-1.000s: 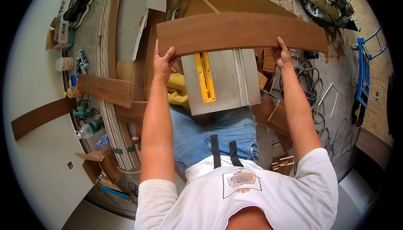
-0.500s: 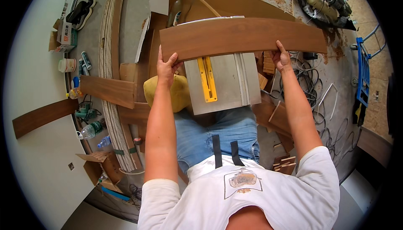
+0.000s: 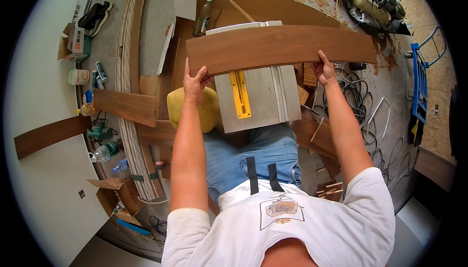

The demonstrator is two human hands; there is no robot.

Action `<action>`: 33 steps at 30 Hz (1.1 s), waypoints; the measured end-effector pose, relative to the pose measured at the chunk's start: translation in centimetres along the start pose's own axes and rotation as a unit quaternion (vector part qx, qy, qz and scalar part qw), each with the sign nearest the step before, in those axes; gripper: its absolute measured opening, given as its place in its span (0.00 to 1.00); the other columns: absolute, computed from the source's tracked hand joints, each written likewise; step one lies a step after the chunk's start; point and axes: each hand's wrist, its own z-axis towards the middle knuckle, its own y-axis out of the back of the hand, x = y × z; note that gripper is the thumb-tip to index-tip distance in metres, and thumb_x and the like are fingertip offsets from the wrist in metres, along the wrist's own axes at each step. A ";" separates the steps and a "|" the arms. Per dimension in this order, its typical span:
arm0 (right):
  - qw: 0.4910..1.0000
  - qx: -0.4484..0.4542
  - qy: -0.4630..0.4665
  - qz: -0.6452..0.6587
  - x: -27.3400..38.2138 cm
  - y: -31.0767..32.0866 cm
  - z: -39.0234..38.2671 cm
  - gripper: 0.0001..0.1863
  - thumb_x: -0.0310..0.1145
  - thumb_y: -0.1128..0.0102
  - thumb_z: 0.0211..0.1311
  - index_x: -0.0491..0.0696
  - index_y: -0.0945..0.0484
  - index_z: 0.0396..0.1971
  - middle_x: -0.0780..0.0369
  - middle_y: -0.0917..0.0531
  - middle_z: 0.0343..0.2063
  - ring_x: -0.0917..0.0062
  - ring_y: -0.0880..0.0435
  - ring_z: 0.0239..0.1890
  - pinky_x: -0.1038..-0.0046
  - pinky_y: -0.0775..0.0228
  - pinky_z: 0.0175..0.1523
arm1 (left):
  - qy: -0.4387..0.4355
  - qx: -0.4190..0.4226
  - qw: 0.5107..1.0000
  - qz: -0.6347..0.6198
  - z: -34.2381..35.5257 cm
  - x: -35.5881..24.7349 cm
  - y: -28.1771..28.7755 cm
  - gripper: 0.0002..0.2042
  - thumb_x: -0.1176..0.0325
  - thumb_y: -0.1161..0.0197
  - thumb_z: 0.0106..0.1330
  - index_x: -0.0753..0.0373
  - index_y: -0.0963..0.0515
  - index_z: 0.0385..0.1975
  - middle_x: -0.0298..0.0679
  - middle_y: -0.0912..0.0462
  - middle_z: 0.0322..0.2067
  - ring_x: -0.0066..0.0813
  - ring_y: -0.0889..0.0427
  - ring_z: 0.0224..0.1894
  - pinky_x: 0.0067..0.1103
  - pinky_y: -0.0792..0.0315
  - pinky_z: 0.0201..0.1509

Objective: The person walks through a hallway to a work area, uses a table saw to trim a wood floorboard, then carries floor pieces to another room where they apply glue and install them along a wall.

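Note:
A long brown wooden floorboard (image 3: 280,46) lies crosswise in front of me, over the far part of a grey metal saw table (image 3: 265,101). My left hand (image 3: 196,81) grips its left end at the near edge, thumb on top and the other fingers partly hidden. Farther along that same edge, my right hand (image 3: 324,70) holds the board near its right end, with the fingers underneath mostly out of sight. A yellow slotted insert (image 3: 240,94) is set into the saw table. To the left of the table, a rounded yellow object (image 3: 209,108) shows beside my left forearm.
Loose boards (image 3: 126,105) lie at left across long stacked strips (image 3: 129,47). A glass bottle (image 3: 203,16) stands beyond the saw on cardboard. Coiled cables (image 3: 356,91) spread over the floor at right, near a blue trolley (image 3: 420,86). Wood offcuts (image 3: 330,189) are piled by my right side.
The floorboard has shifted slightly toward me, with both hands still on it. More of the saw table's far edge now shows behind the board.

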 end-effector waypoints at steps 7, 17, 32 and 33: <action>1.000 0.001 -0.024 0.006 0.0 1.2 -0.7 0.14 0.34 0.29 0.65 0.56 0.21 0.48 0.69 0.13 0.46 0.77 0.14 0.49 0.70 0.18 0.54 | -0.007 0.003 1.000 0.001 -1.2 0.2 -0.2 0.41 0.75 0.33 0.68 0.46 0.48 0.77 0.41 0.22 0.56 0.36 0.15 0.48 0.29 0.15 0.43; 0.999 -0.024 -0.038 0.008 -0.4 2.5 -2.3 0.14 0.36 0.29 0.65 0.54 0.20 0.49 0.68 0.13 0.46 0.77 0.15 0.51 0.71 0.21 0.58 | -0.005 0.000 1.000 0.004 -3.3 0.9 0.1 0.42 0.75 0.32 0.68 0.47 0.49 0.77 0.42 0.24 0.57 0.37 0.16 0.50 0.31 0.15 0.45; 0.998 -0.026 -0.050 0.007 -1.3 4.6 -6.3 0.16 0.38 0.27 0.64 0.54 0.19 0.50 0.69 0.13 0.47 0.78 0.17 0.53 0.71 0.23 0.58 | 0.004 0.002 1.000 0.012 -7.0 2.4 1.3 0.42 0.74 0.32 0.68 0.44 0.48 0.77 0.41 0.24 0.58 0.37 0.18 0.52 0.31 0.16 0.45; 0.999 -0.018 -0.049 0.008 -1.4 4.7 -6.5 0.16 0.38 0.27 0.64 0.54 0.19 0.49 0.68 0.13 0.47 0.78 0.16 0.53 0.71 0.23 0.59 | 0.003 0.003 1.000 0.011 -7.3 2.6 1.4 0.41 0.74 0.32 0.68 0.45 0.48 0.77 0.41 0.24 0.58 0.37 0.18 0.52 0.31 0.16 0.45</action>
